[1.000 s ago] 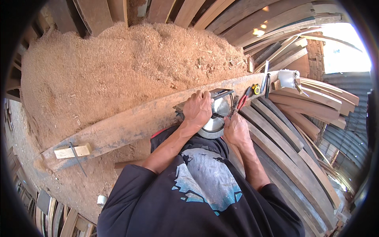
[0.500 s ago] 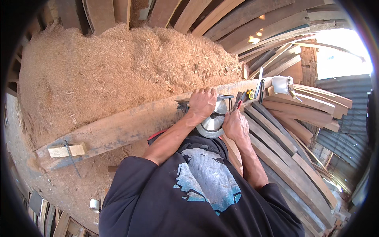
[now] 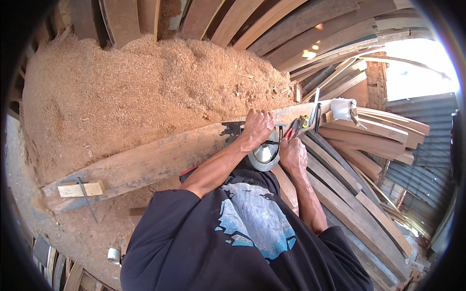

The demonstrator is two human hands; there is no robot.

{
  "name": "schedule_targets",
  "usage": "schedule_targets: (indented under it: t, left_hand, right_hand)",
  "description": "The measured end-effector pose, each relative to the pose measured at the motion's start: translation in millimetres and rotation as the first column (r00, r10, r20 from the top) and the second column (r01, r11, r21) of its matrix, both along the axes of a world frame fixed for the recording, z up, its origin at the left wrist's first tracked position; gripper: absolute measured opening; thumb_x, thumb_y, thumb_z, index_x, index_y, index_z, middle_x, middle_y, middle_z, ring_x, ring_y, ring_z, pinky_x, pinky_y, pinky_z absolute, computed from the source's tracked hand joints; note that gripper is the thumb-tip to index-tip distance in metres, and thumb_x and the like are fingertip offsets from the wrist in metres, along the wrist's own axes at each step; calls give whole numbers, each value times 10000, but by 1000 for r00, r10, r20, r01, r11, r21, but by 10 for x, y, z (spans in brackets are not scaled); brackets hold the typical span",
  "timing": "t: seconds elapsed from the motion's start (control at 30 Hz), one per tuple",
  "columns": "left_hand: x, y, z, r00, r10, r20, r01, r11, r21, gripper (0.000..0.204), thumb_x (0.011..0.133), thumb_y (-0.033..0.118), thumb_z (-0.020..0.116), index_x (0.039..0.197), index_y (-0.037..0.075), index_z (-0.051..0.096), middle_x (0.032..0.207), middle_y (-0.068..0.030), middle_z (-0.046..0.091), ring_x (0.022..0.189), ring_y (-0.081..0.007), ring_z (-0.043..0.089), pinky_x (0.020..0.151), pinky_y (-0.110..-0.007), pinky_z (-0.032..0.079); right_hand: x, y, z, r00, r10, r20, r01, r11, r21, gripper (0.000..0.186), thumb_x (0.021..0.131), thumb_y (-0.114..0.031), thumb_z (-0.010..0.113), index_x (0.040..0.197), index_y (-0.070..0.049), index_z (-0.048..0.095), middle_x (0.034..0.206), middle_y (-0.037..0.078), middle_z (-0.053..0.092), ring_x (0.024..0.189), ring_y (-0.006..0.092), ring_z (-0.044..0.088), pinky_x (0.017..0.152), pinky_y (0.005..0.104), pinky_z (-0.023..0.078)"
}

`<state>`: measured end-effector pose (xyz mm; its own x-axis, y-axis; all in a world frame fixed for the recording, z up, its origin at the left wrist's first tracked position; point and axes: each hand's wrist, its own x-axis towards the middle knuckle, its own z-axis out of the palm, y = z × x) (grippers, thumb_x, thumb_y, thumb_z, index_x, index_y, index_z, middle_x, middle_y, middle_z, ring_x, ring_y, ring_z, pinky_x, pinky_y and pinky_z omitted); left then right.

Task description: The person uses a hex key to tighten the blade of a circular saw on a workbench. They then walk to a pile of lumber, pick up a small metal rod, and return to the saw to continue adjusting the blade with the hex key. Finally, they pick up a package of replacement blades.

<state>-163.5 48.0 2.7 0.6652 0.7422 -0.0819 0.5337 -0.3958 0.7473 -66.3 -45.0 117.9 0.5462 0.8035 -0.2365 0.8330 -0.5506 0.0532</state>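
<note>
A circular saw with a round silver blade (image 3: 263, 155) rests at the near side of a long, weathered plank (image 3: 141, 154). My left hand (image 3: 256, 131) is closed over the saw's top, partly hiding it. My right hand (image 3: 294, 157) is closed around a slim black wrench-like tool (image 3: 272, 142) that reaches the blade's centre. Red-handled pliers (image 3: 290, 132) and a yellow tape measure (image 3: 305, 121) lie on the plank just beyond my right hand, beside a thin metal rule (image 3: 315, 104). At the plank's left end sits a pale block (image 3: 68, 189) with a dark rod (image 3: 88, 203) across it.
A thick heap of sawdust (image 3: 145, 82) lies beyond the plank. Boards (image 3: 252, 24) line the back, and more boards (image 3: 349, 218) are stacked at my right, near a corrugated metal wall (image 3: 422, 140). A white container (image 3: 343, 109) stands at the plank's right end.
My hands and the saw have shifted a little rightward relative to the plank, and my left hand now covers more of the blade's upper part. The view has swung slightly.
</note>
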Motion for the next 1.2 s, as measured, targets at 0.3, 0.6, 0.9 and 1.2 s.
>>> schedule_targets:
  t: [0.3, 0.6, 0.9, 1.2]
  left_hand:
    - [-20, -49, -39, 999, 37, -22, -34, 993, 117, 240, 953, 184, 551, 1090, 36, 682, 1016, -180, 725, 903, -319, 710, 761, -451, 518]
    - [-132, -53, -3, 998, 43, -44, -37, 991, 132, 191, 959, 112, 528, 1046, 9, 663, 997, -188, 714, 926, -348, 717, 803, -458, 530]
    - [-148, 73, -34, 1000, -28, 13, 25, 985, 170, 208, 962, 111, 502, 1006, -6, 668, 892, -208, 717, 820, -350, 727, 724, -477, 547]
    - [-176, 12, -41, 971, 239, 18, -239, 964, 120, 213, 911, 193, 580, 921, 0, 668, 838, -217, 709, 790, -369, 731, 708, -507, 570]
  right_hand:
    - [335, 106, -40, 559, -531, -637, 489, 831, -263, 352, 981, -250, 585, 742, 8, 583, 612, 68, 542, 464, 150, 477, 409, 348, 334]
    - [-23, 49, 25, 991, -92, -102, 80, 990, -112, 419, 973, -301, 610, 874, 97, 698, 876, 372, 681, 924, 522, 698, 841, 573, 544]
    - [45, 108, 72, 985, 97, -145, -106, 993, -54, 401, 988, -304, 576, 922, 76, 684, 967, 360, 674, 942, 525, 680, 853, 595, 529]
    - [49, 182, -9, 974, 97, -203, -111, 992, -57, 392, 985, -291, 573, 926, 92, 631, 880, 364, 682, 907, 538, 682, 845, 602, 528]
